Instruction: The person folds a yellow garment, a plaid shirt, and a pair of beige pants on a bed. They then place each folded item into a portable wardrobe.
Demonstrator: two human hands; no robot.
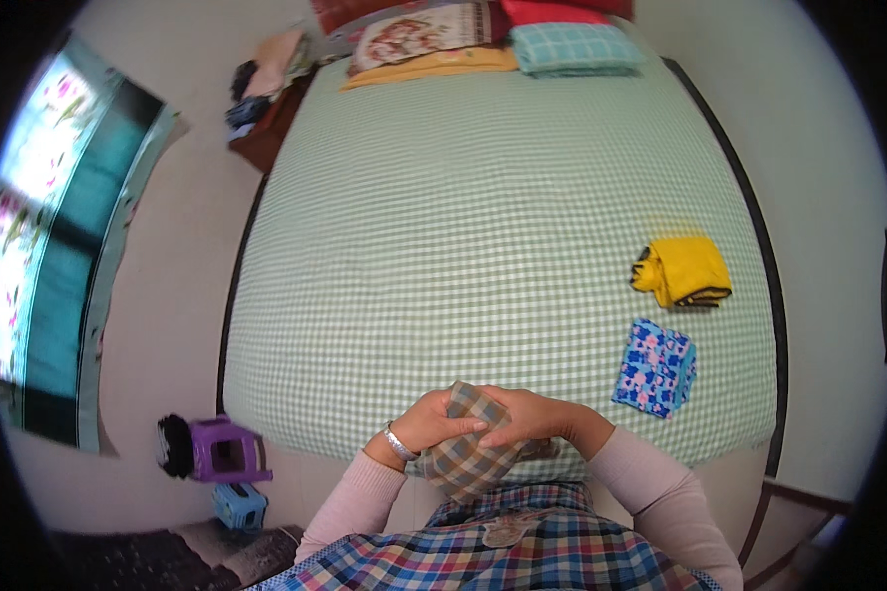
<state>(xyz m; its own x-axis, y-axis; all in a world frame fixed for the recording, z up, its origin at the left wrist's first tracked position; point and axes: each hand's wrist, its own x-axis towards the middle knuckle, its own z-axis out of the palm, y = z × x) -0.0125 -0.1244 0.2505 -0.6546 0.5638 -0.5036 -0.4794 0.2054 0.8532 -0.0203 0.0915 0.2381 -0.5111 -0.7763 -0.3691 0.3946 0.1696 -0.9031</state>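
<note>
Both my hands hold a brown and grey checked cloth (480,451) in front of my body, just over the near edge of the bed. My left hand (432,425) grips its left side, with the thumb lying across the front. On the other side, my right hand (532,417) clasps the cloth, its fingers partly hidden behind. The cloth looks folded or bunched. To the right on the bed lies a folded blue cloth with a pink and white pattern (654,368). Beyond that is a folded yellow cloth with dark trim (687,272).
A green-and-white checked sheet (451,244) covers the bed. Pillows (429,37) and a folded light-blue checked cloth (576,48) lie at the far end. A brown cabinet (270,133) bears clothes at the left. A purple stool (229,449) and a blue stool (240,507) stand lower left.
</note>
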